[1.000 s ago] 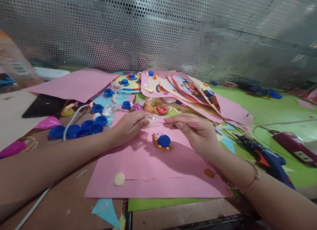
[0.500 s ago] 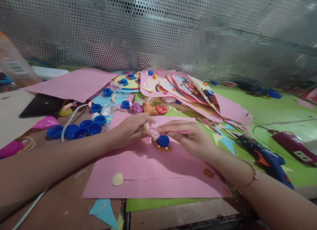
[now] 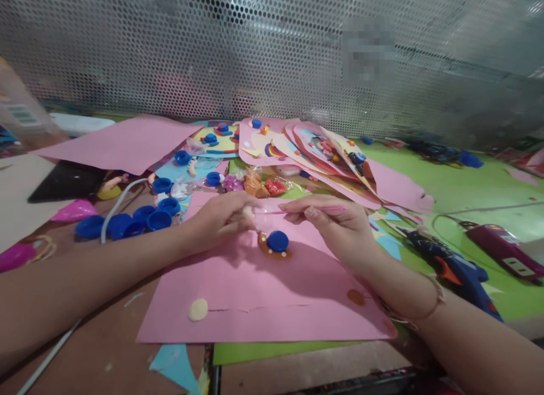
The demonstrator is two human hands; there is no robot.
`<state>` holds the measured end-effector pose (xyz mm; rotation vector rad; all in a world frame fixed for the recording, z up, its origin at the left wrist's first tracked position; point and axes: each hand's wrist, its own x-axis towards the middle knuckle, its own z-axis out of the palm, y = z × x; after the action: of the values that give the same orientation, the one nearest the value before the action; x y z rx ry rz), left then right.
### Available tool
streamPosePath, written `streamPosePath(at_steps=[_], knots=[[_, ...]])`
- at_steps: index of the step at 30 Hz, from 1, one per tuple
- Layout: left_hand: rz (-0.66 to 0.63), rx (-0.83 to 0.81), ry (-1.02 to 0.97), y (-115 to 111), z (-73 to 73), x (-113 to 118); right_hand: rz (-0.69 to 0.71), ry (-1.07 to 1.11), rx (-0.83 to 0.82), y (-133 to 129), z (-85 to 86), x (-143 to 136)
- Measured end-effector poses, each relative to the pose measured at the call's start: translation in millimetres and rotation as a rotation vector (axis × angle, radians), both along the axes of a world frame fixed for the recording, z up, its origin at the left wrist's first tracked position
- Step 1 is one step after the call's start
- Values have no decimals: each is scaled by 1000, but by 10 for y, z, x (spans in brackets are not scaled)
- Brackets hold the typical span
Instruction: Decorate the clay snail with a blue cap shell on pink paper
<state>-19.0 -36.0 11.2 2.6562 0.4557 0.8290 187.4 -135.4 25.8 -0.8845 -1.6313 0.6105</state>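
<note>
My left hand is closed on a pale clay lump in clear plastic wrap. Between the fingertips of my right hand is a thin pink stick, its tip pointing left at the wrapped lump. Just below the hands, a blue bottle cap sits on a flat brown clay piece with small pale dots. Both lie on a pink paper sheet, which also carries a cream disc at lower left and a brown disc at lower right.
Several blue caps are grouped at left beside a white cable. Bagged clay lies behind the sheet, with decorated pink cards farther back. A glue gun and a purple power strip lie at right.
My right hand has drawn back slightly right and up, and more of the pink stick shows. The left hand stays at the wrapped lump. The view has shifted slightly.
</note>
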Motion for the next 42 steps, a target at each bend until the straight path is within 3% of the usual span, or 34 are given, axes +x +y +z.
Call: streamPosePath(at_steps=[9, 19, 27, 35, 38, 42], knots=[[-86, 90, -36, -56, 0, -4, 46, -60, 22, 24, -43, 5], [29, -74, 71, -68, -10, 7, 76, -160, -29, 38, -27, 20], [-22, -67, 65, -65, 9, 11, 155, 11, -100, 21, -37, 48], [-122, 49, -2, -33, -10, 2, 257, 111, -219, 63, -45, 62], [-125, 43, 5, -24, -20, -3, 264, 73, -210, 51, -27, 54], [-67, 14, 28, -19, -14, -10, 157, -138, -78, -2, 23, 41]])
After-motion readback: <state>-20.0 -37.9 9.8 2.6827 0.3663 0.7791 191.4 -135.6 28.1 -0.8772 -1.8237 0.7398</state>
